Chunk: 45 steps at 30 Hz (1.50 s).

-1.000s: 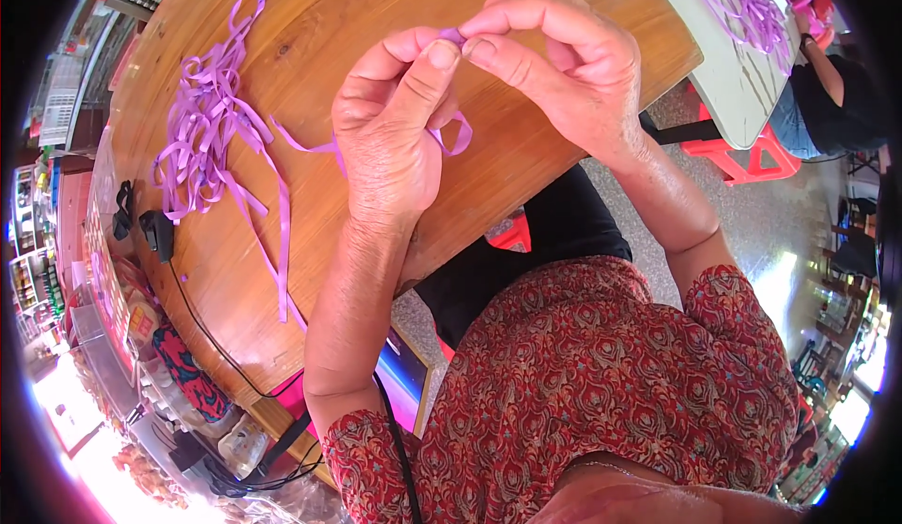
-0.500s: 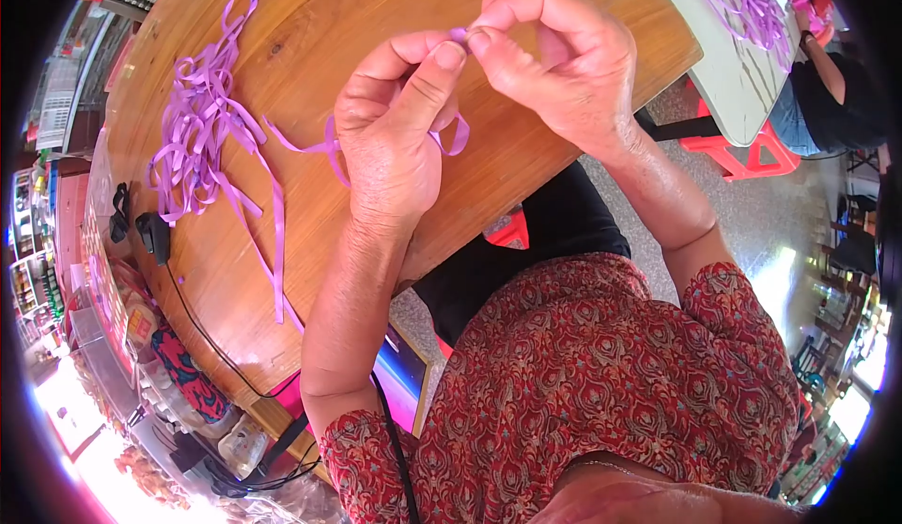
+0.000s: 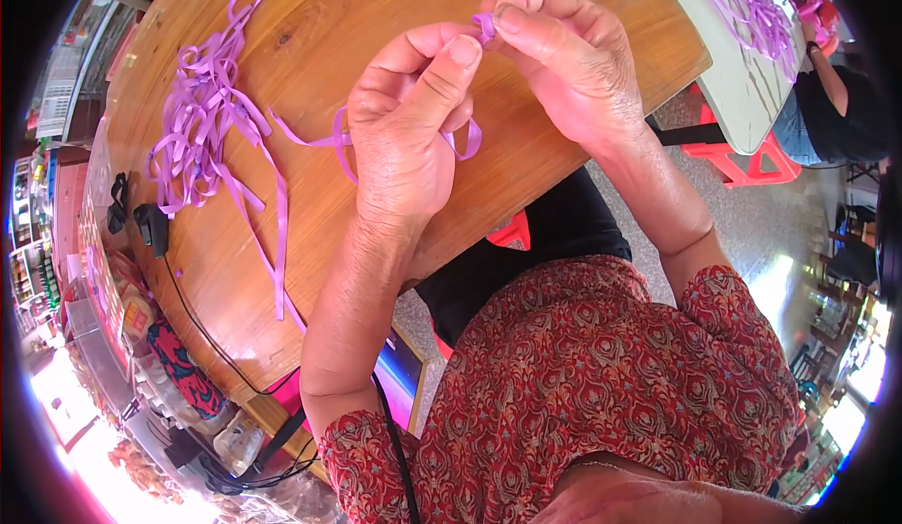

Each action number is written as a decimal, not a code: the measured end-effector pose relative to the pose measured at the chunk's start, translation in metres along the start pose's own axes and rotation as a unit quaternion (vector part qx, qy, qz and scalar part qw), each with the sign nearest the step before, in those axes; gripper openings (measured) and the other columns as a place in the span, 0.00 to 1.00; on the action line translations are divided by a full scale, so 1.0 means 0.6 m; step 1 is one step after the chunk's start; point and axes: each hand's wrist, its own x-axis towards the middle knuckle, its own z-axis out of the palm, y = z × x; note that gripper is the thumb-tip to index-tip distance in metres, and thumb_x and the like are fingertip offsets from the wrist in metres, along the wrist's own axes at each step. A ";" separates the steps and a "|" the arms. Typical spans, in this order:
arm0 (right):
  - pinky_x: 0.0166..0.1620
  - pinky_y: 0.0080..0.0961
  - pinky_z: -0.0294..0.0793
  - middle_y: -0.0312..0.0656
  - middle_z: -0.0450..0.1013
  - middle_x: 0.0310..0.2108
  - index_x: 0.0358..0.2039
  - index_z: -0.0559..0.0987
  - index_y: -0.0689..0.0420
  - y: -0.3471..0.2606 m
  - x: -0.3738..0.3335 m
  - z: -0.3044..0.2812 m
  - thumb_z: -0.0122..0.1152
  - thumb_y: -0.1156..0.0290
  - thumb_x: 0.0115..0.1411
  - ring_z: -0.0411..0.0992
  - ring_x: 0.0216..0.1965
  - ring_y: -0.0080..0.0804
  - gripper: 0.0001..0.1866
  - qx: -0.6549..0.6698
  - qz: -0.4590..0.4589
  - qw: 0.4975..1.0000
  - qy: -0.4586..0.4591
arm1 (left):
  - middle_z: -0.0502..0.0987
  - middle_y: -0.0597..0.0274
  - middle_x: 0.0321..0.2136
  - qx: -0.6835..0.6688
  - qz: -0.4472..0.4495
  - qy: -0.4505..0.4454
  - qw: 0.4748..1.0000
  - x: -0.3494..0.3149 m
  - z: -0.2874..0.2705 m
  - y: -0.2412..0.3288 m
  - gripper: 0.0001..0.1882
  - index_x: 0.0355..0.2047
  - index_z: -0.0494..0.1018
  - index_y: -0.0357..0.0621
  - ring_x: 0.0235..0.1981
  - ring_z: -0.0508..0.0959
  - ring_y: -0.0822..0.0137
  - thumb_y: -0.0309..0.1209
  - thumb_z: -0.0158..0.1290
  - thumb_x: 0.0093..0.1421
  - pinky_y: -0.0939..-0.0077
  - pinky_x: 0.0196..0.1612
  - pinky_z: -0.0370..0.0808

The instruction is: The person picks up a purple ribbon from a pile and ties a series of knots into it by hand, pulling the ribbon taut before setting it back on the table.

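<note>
Above the wooden table, my left hand (image 3: pixel 406 115) pinches a narrow purple ribbon (image 3: pixel 340 141) between thumb and forefinger. A small folded loop of it sticks up at the fingertips. My right hand (image 3: pixel 575 69) meets that loop from the other side, its thumb and forefinger closed on it. Loose lengths of the ribbon hang behind and below my left hand, partly hidden by it. A tangled heap of purple ribbons (image 3: pixel 202 115) lies on the table to the left, with long tails trailing toward my left forearm.
The wooden table (image 3: pixel 310 45) has a dark cable and a black plug (image 3: pixel 150 228) at its left edge. Plastic-wrapped goods (image 3: pixel 183 374) crowd the lower left. A white table (image 3: pixel 723 64) at the upper right bears more purple ribbons, with another person and a red stool (image 3: pixel 752 162) beside it.
Both hands have shifted slightly to the right. My right hand has turned, its thumb now over the ribbon, and a small loop shows between the fingertips.
</note>
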 end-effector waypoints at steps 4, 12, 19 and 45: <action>0.48 0.25 0.67 0.38 0.73 0.35 0.34 0.76 0.62 0.002 0.000 -0.007 0.57 0.76 0.56 0.69 0.38 0.24 0.06 0.000 -0.009 1.000 0.014 | 0.69 0.75 0.20 0.053 0.017 0.028 0.998 -0.004 0.012 0.005 0.06 0.34 0.75 0.39 0.15 0.58 0.86 0.24 0.57 0.55 0.90 0.17 0.51; 0.45 0.21 0.67 0.36 0.73 0.33 0.33 0.77 0.62 0.002 0.003 -0.008 0.59 0.75 0.56 0.69 0.36 0.21 0.05 0.007 -0.016 1.000 0.024 | 0.72 0.72 0.23 0.016 0.010 0.026 0.999 -0.001 0.002 -0.002 0.05 0.33 0.75 0.38 0.17 0.60 0.85 0.23 0.57 0.55 0.90 0.18 0.53; 0.40 0.16 0.66 0.34 0.73 0.29 0.30 0.78 0.62 0.002 0.010 -0.014 0.62 0.76 0.53 0.68 0.31 0.18 0.05 0.033 -0.007 0.998 0.047 | 0.74 0.69 0.25 0.004 0.017 0.014 1.000 -0.001 -0.006 -0.001 0.04 0.33 0.75 0.36 0.18 0.60 0.84 0.23 0.55 0.56 0.89 0.18 0.53; 0.34 0.28 0.62 0.35 0.69 0.26 0.26 0.78 0.56 -0.101 0.007 -0.016 0.67 0.75 0.42 0.67 0.31 0.32 0.09 -0.641 -0.289 0.692 -0.163 | 0.70 0.76 0.20 0.203 0.025 0.066 0.977 -0.004 0.008 0.000 0.03 0.29 0.76 0.38 0.20 0.64 0.85 0.20 0.58 0.53 0.91 0.23 0.61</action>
